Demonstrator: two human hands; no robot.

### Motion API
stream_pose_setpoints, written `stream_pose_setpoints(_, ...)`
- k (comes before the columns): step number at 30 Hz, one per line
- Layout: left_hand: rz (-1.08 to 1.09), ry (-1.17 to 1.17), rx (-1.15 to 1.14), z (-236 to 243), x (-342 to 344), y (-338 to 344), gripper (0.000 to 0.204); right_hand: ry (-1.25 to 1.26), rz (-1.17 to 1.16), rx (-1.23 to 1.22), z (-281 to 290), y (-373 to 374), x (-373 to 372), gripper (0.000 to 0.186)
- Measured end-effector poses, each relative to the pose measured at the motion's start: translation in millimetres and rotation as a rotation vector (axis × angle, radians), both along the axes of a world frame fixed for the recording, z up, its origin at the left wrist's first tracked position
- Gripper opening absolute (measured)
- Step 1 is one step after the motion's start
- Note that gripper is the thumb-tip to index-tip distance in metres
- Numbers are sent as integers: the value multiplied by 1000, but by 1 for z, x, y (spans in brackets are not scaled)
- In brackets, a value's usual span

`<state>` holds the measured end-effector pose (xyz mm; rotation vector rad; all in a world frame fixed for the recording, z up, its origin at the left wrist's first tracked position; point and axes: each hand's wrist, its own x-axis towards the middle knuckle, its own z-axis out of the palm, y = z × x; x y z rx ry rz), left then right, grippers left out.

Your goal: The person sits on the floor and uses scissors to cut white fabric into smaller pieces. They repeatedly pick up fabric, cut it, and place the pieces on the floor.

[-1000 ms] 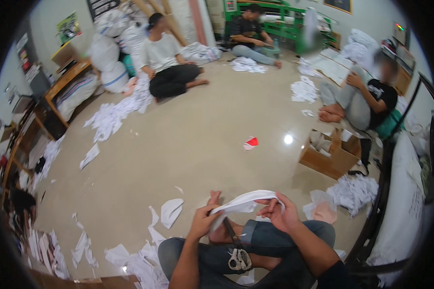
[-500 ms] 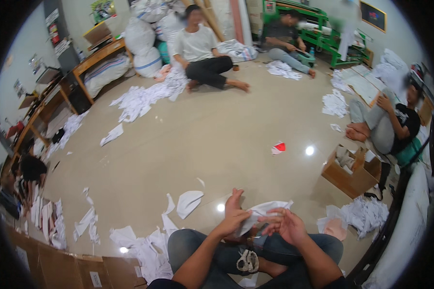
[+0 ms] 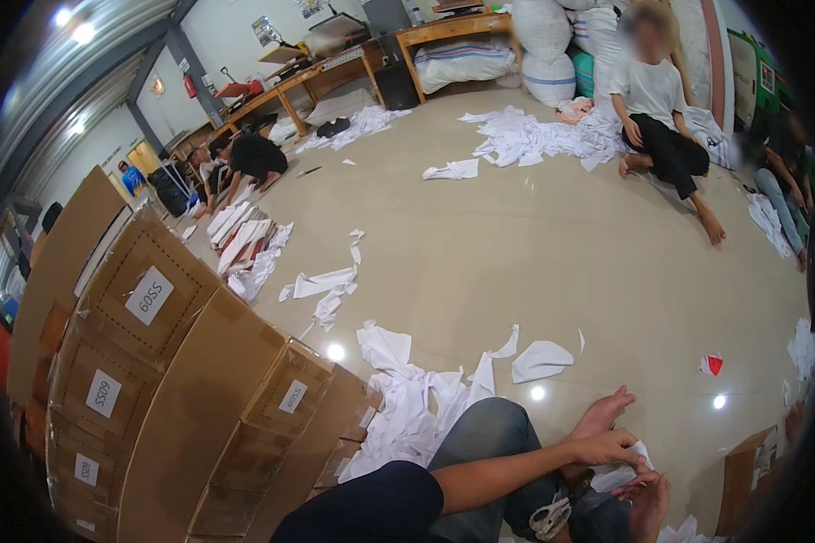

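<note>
A small piece of white cloth [image 3: 612,477] is stretched between my hands above my crossed legs. My left hand [image 3: 609,447] pinches its upper edge with closed fingers. Lower down, my right hand [image 3: 647,500] has its fingers curled at the cloth's near edge, closed on it. What looks like a pair of scissors with white-wrapped handles [image 3: 550,519] lies on my lap, its blades hidden. To the left of my knee spreads a heap of white cloth scraps [image 3: 417,398], and a single rounded white piece [image 3: 541,361] lies on the floor beyond my foot.
Stacked cardboard boxes [image 3: 190,362] rise at my left. An open carton [image 3: 748,480] stands at the right. A red and white scrap [image 3: 711,365] lies on the floor. Across the room a person in a white shirt [image 3: 650,90] sits beside a large cloth heap [image 3: 543,136]; others sit farther off.
My view has swung left, bringing the stacked boxes in. My right hand, spread with fingers apart before, has closed in at the cloth, and both hands are now nearer each other.
</note>
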<state>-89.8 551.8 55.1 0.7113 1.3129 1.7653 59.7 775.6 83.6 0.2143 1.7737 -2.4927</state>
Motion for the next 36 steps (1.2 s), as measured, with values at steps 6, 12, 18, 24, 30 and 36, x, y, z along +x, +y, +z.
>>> stream_pose_setpoints(6,-121,-26,141,11,11,-6,38,-46,69,-62,-3,-13,-1,73)
stream_pose_setpoints(12,32,260,-102,4,5,2,39,-72,52,-67,6,-6,-2,70)
stream_pose_setpoints(18,-141,100,-177,15,6,6,43,-135,70,91,-5,-3,-4,64)
stream_pose_setpoints(24,-223,189,-121,-2,11,12,38,-133,129,-36,16,3,14,64)
stream_pose_setpoints(30,-294,132,-70,14,11,19,30,-162,162,31,35,2,13,62)
stream_pose_setpoints(36,-247,-29,-40,19,16,3,23,-152,186,47,36,-8,13,58)
